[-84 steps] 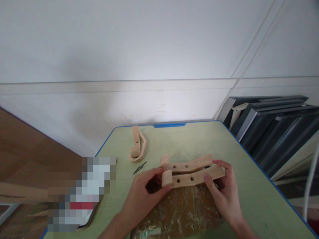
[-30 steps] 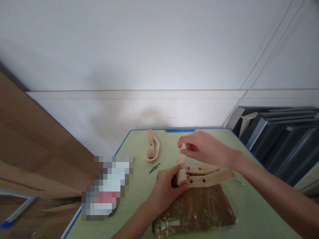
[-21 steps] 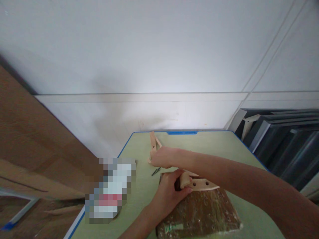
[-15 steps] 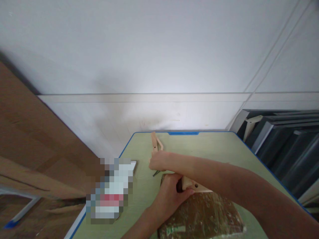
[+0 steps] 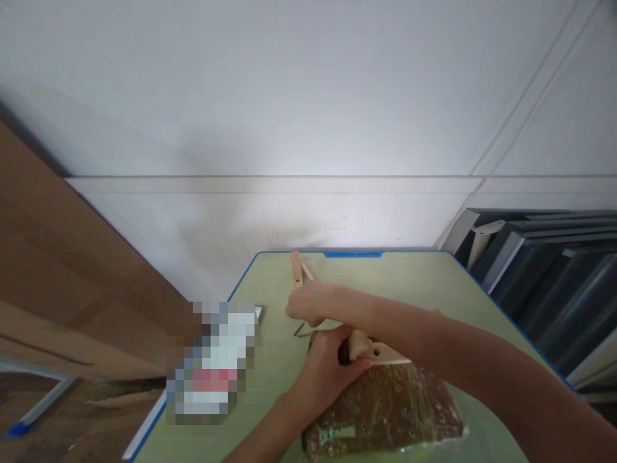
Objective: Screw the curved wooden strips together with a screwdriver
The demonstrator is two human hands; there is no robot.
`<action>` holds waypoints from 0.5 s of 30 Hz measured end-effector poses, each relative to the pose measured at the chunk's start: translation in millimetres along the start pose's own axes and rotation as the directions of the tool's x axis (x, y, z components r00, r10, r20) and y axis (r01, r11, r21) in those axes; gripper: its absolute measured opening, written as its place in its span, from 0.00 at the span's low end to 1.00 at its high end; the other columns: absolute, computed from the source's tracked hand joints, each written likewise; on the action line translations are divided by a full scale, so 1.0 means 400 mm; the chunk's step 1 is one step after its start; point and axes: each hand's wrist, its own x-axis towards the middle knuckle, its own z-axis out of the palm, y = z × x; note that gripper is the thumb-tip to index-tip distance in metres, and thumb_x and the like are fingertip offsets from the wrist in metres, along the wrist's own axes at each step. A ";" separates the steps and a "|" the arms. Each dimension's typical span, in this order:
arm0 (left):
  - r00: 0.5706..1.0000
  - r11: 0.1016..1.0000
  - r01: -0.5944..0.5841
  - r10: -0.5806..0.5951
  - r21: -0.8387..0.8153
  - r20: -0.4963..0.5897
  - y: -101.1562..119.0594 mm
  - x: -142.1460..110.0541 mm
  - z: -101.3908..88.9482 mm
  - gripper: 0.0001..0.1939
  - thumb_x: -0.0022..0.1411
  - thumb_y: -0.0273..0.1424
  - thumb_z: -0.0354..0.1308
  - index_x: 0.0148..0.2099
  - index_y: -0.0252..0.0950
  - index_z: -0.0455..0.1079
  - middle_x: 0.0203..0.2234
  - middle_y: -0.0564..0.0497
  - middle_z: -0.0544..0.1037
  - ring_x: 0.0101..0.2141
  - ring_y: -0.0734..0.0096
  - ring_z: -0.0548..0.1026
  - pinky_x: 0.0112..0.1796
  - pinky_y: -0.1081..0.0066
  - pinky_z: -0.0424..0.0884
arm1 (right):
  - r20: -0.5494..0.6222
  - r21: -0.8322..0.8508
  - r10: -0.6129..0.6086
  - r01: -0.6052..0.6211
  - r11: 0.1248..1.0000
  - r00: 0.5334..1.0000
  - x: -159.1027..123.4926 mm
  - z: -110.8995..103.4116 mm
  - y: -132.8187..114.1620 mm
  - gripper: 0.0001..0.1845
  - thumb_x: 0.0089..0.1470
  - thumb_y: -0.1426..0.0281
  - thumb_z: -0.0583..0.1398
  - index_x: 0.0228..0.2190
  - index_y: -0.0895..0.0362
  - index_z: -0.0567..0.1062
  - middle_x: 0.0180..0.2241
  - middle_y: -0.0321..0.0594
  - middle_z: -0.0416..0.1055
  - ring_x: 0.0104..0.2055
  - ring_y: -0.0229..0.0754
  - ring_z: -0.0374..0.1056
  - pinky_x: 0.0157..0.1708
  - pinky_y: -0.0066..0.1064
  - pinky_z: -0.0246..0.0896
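Pale and wooden, the bar (image 5: pixel 387 354) at five o'clock sits pinched in the left hand (image 5: pixel 328 361) over the brown board (image 5: pixel 385 411), and from afar I cannot tell whether the right hand (image 5: pixel 312 302) grips the wooden hook (image 5: pixel 296 269) at its twelve o'clock.

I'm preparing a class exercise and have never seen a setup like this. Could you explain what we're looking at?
There is no machine: a person works with two bare hands, filmed by one head-worn camera looking forward and down.

The left hand grips one end of a pale wooden piece with a hole in it, above a brown, shiny slab. The right hand reaches across, in front of other wooden parts; its fingertips are hidden, so I can't tell whether it holds anything.

Also on the green table are thin screw-like pieces and a pixelated object.
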 end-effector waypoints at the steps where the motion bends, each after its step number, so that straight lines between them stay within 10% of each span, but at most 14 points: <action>1: 1.000 1.000 0.002 -0.002 -0.004 0.002 0.003 0.000 -0.001 0.11 0.48 0.31 0.58 0.37 0.35 0.70 0.27 0.52 0.76 0.28 0.68 0.72 0.29 0.74 0.65 | -0.023 0.027 -0.015 0.015 1.000 1.000 -0.026 -0.015 0.003 0.17 0.54 0.66 0.53 0.44 0.60 0.65 0.44 0.43 0.64 0.42 0.41 0.64 0.39 0.39 0.62; 7: 1.000 1.000 0.015 -0.015 -0.017 0.000 0.009 0.000 -0.004 0.12 0.47 0.30 0.58 0.37 0.35 0.70 0.28 0.51 0.77 0.29 0.67 0.72 0.30 0.74 0.66 | -0.280 0.346 -0.030 0.130 0.929 0.960 -0.247 -0.067 0.052 0.08 0.49 0.75 0.55 0.35 0.60 0.66 0.30 0.37 0.67 0.32 0.35 0.64 0.34 0.30 0.61; 15: 0.999 1.000 0.007 -0.008 0.022 0.043 -0.003 0.004 0.000 0.12 0.49 0.32 0.58 0.38 0.36 0.69 0.29 0.53 0.76 0.30 0.68 0.71 0.33 0.73 0.65 | -0.317 0.793 0.193 0.147 0.592 0.929 -0.422 0.056 0.080 0.08 0.55 0.67 0.49 0.32 0.60 0.62 0.31 0.41 0.69 0.28 0.31 0.67 0.30 0.27 0.64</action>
